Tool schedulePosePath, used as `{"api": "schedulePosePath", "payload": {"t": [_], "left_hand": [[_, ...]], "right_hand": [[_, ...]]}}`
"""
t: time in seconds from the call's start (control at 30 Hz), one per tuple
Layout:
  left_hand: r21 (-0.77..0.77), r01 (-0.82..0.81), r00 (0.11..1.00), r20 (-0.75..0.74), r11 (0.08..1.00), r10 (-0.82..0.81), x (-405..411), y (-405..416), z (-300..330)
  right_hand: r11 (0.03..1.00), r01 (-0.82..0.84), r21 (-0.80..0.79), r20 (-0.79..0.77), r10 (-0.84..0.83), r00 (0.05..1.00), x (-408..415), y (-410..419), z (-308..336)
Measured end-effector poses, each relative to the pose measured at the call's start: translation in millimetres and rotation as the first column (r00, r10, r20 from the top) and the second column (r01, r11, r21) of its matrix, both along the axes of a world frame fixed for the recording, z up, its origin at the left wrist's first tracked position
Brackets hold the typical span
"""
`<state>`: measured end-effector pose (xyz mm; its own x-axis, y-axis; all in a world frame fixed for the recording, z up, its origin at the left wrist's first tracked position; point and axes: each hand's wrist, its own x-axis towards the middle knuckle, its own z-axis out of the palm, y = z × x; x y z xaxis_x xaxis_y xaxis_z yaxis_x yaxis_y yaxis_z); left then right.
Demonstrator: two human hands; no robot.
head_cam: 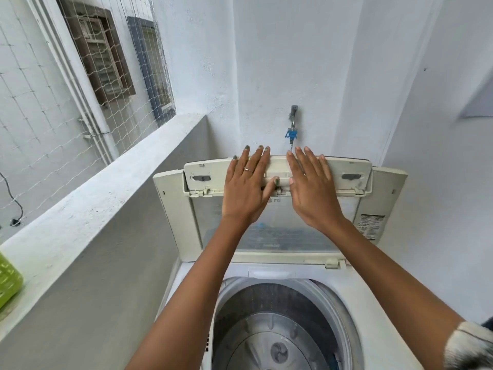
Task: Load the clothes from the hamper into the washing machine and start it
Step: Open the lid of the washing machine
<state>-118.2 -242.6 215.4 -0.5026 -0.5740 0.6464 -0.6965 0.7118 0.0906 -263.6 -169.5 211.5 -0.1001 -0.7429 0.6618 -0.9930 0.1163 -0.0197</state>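
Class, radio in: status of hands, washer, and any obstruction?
Left hand and right hand open, flat on raised lid. Drum open, no clothes visible. Nothing blocking it.

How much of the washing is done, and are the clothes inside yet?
Done: the cream folding lid of the white top-loading washing machine stands up open. In hand: the left hand and right hand press flat against that lid. Left: the grey metal drum shows no clothes, so loading and starting remain. Only a corner of a green plastic basket shows on the ledge.
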Motion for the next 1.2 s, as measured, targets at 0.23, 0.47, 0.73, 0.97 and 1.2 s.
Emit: {"api": "schedulePosePath", "payload": {"t": [0.23,0.47,0.73,0.97,1.2], "left_hand": [[0.03,-0.012,0.999,0.045,0.999,0.011,-14.1,-26.1,3.0],[0.013,-0.011,1.0,0.022,1.0,0.01,-15.1,-27.3,1.7],[-0.021,-0.003,0.999,0.031,1.0,0.004,-8.6,-16.7,-2.5],[-0.019,0.011,1.0,-0.015,1.0,-0.011,-2.6,-5.1,-21.1],[-0.032,0.0,1.0,0.0,0.999,0.0,-2.3,0.2,-25.9]], "right_hand": [[0.997,0.01,0.07,0.017,-0.011,1.0,-12.2,-24.5,6.3],[0.998,0.023,0.066,-0.003,-0.023,1.0,-13.2,-25.4,4.5],[1.0,0.005,0.027,-0.01,-0.005,1.0,-12.0,-14.7,-2.9],[1.0,0.027,0.011,-0.047,-0.026,0.999,-14.0,-1.7,-15.2],[0.999,0.025,-0.021,-0.026,-0.025,0.999,-11.5,2.5,-20.6]]}}
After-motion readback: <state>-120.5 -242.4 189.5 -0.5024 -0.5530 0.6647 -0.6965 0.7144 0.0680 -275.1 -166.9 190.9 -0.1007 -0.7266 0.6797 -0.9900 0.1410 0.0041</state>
